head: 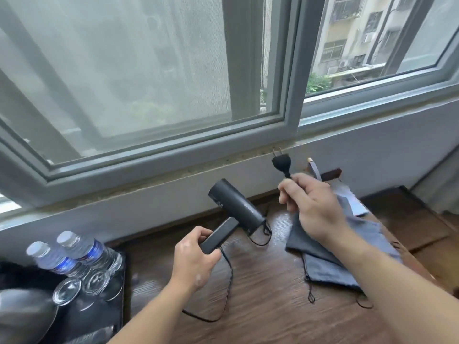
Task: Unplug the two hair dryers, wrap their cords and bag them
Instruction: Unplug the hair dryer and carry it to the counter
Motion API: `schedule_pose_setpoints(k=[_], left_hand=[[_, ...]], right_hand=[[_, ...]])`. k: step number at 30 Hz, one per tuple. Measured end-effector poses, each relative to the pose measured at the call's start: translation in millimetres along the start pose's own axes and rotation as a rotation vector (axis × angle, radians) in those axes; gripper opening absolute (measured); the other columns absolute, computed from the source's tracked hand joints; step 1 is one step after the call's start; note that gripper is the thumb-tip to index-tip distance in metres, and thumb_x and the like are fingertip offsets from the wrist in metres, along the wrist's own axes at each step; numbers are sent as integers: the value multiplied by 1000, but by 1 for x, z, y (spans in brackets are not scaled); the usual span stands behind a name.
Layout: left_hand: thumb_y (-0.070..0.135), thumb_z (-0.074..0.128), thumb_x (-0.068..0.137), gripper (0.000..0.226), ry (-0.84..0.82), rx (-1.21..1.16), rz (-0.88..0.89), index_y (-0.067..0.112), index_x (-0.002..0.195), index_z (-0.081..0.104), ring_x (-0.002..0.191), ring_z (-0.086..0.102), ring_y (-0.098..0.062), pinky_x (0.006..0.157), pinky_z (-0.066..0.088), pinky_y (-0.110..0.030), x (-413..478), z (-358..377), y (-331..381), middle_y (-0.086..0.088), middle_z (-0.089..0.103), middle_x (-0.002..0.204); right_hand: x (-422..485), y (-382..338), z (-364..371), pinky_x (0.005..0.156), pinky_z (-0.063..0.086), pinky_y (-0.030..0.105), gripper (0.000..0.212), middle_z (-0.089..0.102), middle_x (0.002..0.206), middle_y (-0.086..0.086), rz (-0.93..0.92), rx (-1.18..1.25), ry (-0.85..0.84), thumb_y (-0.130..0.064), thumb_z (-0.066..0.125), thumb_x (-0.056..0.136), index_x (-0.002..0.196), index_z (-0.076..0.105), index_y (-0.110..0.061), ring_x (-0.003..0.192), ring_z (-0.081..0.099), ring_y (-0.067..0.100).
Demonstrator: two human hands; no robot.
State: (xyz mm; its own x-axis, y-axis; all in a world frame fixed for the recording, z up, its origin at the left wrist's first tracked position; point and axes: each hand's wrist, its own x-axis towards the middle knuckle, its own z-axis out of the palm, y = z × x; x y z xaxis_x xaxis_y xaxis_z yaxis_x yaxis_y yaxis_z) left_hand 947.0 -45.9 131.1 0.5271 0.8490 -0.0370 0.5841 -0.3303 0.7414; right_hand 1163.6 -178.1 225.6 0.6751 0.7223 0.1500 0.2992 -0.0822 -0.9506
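Note:
My left hand (193, 259) grips the handle of a black hair dryer (236, 209), held above the wooden desk (260, 306) with its barrel pointing up and left. My right hand (310, 207) pinches the black cord just below its two-pin plug (279, 162), whose pins point up toward the window sill. The cord (229, 281) hangs in a loop from the handle down over the desk. Two grey drawstring bags (323, 259) lie flat on the desk under my right forearm. Only one hair dryer is in view.
At the left, a black tray (109, 309) carries two water bottles (72, 254), upturned glasses (67, 290) and part of a kettle. A pen and a card stand against the wall behind my right hand. The window frame runs above the desk.

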Motion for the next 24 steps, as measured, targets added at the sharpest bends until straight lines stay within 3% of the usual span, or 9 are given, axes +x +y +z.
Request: schedule_pose_setpoints(k=[4,8,11,14,16,19,24], left_hand=[[17,81,69,27,-45,15,-52,30,84,64,78,63,0,67,45,-12,1,26,-34,14,69,78],[16,79,68,27,-80,46,-117,29,86,64,80,64,-7,72,49,-21,9,46,-62,12,69,83],[18,80,69,28,-92,43,-138,31,87,63,82,64,-7,73,48,-19,20,60,-79,12,69,85],[21,80,69,29,-101,44,-146,33,89,62,84,64,-8,76,48,-21,33,73,-93,12,69,88],[22,80,70,30,-125,60,-143,34,91,61,85,63,-9,76,46,-20,42,80,-102,11,68,90],[22,81,71,32,-167,103,-102,33,94,61,85,60,-9,72,39,-15,52,90,-112,11,66,91],[20,82,72,37,-187,158,-28,26,106,69,94,60,-11,81,38,-17,68,97,-125,9,69,100]], right_hand=[[-11,54,15,65,47,37,31,67,68,3,90,-88,-25,-20,54,100,70,62,-14,59,57,19],[-9,105,32,57,42,32,33,61,57,-11,202,-163,-88,-23,55,100,68,61,-16,52,50,6],[-3,140,47,61,46,36,33,65,61,-4,253,-243,-126,-29,56,99,69,63,-17,54,54,8],[2,169,63,63,44,24,31,67,64,-8,266,-321,-167,-29,57,99,69,64,-22,60,58,4],[5,184,72,65,43,21,28,69,69,-12,259,-351,-197,-29,56,99,73,63,-22,68,60,2],[8,205,83,68,42,32,22,63,71,-5,194,-453,-247,-27,56,100,80,61,-18,72,56,11],[8,234,86,82,45,27,10,54,107,-16,-31,-617,-368,-28,56,99,101,65,-24,90,56,7]])
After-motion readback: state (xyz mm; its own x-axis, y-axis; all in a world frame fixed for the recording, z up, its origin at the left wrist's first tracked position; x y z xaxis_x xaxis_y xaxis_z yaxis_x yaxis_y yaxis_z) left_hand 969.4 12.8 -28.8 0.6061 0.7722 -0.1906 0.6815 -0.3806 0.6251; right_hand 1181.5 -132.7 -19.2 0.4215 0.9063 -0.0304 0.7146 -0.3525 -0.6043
